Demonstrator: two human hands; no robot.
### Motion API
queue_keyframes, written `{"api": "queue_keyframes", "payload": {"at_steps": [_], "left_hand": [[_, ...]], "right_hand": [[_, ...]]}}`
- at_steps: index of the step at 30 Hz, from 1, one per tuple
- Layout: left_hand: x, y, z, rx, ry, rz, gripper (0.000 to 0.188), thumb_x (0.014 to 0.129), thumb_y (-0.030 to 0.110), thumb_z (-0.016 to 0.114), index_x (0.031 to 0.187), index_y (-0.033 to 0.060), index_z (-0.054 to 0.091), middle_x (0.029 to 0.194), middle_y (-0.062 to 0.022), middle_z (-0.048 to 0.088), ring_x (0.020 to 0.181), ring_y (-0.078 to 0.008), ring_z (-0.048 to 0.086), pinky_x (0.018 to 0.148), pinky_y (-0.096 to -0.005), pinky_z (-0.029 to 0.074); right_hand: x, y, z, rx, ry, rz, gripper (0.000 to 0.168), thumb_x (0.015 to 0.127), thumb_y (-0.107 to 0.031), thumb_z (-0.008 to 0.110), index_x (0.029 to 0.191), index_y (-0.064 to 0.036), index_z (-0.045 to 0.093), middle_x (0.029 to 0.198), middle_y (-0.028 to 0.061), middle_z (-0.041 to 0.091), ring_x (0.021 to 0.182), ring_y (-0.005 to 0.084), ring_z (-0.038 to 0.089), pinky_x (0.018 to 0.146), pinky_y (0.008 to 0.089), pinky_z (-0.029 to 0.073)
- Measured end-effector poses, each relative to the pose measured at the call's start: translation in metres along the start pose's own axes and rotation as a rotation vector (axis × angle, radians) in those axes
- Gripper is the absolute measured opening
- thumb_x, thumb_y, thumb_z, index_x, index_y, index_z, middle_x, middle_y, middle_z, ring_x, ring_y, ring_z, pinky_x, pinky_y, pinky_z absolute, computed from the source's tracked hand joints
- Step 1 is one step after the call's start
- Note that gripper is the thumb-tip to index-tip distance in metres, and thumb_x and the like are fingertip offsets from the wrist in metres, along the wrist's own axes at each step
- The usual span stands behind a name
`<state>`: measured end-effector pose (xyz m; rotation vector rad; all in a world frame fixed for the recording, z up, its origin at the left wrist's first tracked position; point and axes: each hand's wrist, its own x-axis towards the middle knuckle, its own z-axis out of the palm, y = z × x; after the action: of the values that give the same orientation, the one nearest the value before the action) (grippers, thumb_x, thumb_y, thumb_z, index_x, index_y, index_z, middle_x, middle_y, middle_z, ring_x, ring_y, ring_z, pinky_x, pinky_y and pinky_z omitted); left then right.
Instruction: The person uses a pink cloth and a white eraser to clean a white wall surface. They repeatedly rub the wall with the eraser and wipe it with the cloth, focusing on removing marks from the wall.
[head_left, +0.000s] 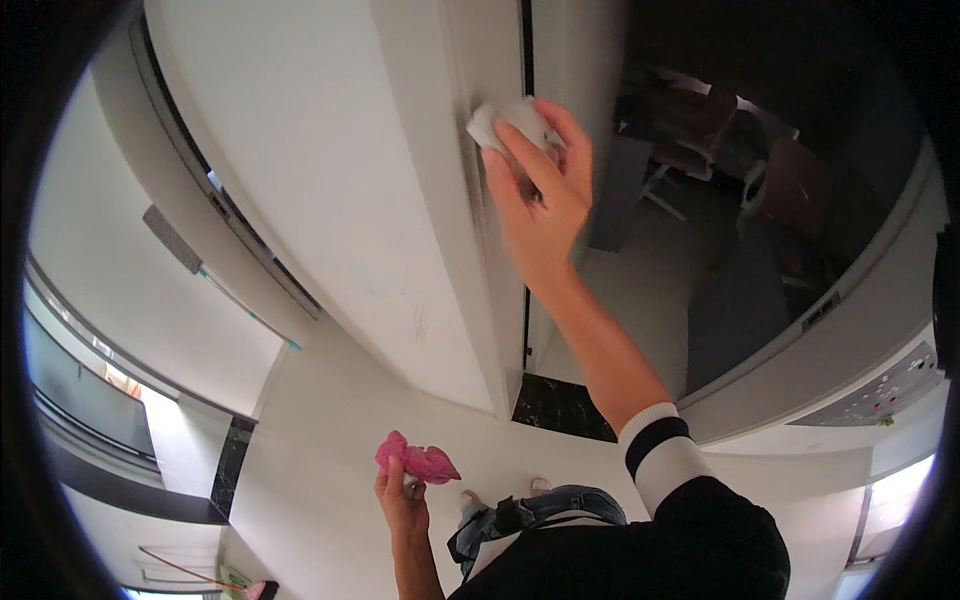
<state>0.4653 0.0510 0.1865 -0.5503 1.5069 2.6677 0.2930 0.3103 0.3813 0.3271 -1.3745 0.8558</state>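
My right hand (551, 172) is raised at the upper middle, its fingers pressing a white block or folded wipe (517, 124) against the pale door frame (480, 225). Scuff marks show on the white wall (405, 262) left of the frame. Lower down and to the left, my left hand (403, 491) holds a crumpled pink cloth (420, 459) together with something small and white, mostly hidden by the fingers.
Beyond the doorway at right is a dark room with chairs (787, 180). A black stone threshold (562, 405) crosses the floor below. A flat mop (172, 238) leans at the left wall. A broom (262, 589) and green dustpan (234, 581) stand at bottom left.
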Motion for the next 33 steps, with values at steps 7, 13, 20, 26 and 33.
{"api": "queue_keyframes", "payload": {"at_steps": [7,13,20,26,33], "left_hand": [[0.023,0.004,0.015,0.031,-0.108,0.022,0.021,0.091,0.027,0.058,0.099,0.0075,0.060,0.083,-0.0001,0.062,0.061,-0.0043,0.051,0.044,-0.0183,0.031],[0.043,0.006,0.039,0.082,-0.111,-0.043,0.023,0.091,0.028,0.057,0.099,0.0059,0.058,0.082,-0.0003,0.061,0.060,-0.0043,0.049,0.045,-0.0182,0.032],[0.062,0.008,0.047,0.084,-0.204,-0.049,0.022,0.092,0.027,0.057,0.098,0.0061,0.059,0.081,-0.0002,0.061,0.059,-0.0044,0.049,0.045,-0.0181,0.032],[0.067,0.003,0.049,0.111,-0.184,-0.061,0.021,0.092,0.027,0.057,0.098,0.0069,0.059,0.082,-0.0001,0.062,0.060,-0.0041,0.050,0.046,-0.0182,0.034],[0.067,0.005,0.041,0.110,-0.187,-0.077,0.022,0.092,0.026,0.056,0.103,0.0071,0.060,0.086,-0.0022,0.065,0.061,-0.0048,0.053,0.046,-0.0175,0.036]], "right_hand": [[0.008,0.008,0.021,-0.158,0.036,-0.172,0.030,0.072,0.000,0.070,0.100,-0.007,0.064,0.116,0.0153,0.050,0.101,0.0323,0.047,0.081,0.0401,0.039],[-0.010,0.003,0.017,-0.192,-0.018,-0.177,0.030,0.070,0.005,0.067,0.098,-0.004,0.062,0.112,0.0151,0.050,0.101,0.0325,0.046,0.082,0.0417,0.038],[-0.009,0.015,0.021,-0.152,-0.008,-0.281,0.026,0.064,0.010,0.067,0.088,0.000,0.061,0.104,0.0086,0.053,0.100,0.0319,0.045,0.077,0.0374,0.042],[-0.009,0.014,0.008,-0.143,-0.112,-0.235,0.032,0.065,0.009,0.068,0.095,-0.002,0.063,0.109,0.0111,0.051,0.103,0.0340,0.045,0.080,0.0387,0.043],[-0.016,0.000,0.012,-0.145,-0.096,-0.059,0.033,0.070,0.003,0.069,0.101,-0.005,0.064,0.126,0.0212,0.044,0.112,0.0385,0.045,0.088,0.0445,0.040]]}}
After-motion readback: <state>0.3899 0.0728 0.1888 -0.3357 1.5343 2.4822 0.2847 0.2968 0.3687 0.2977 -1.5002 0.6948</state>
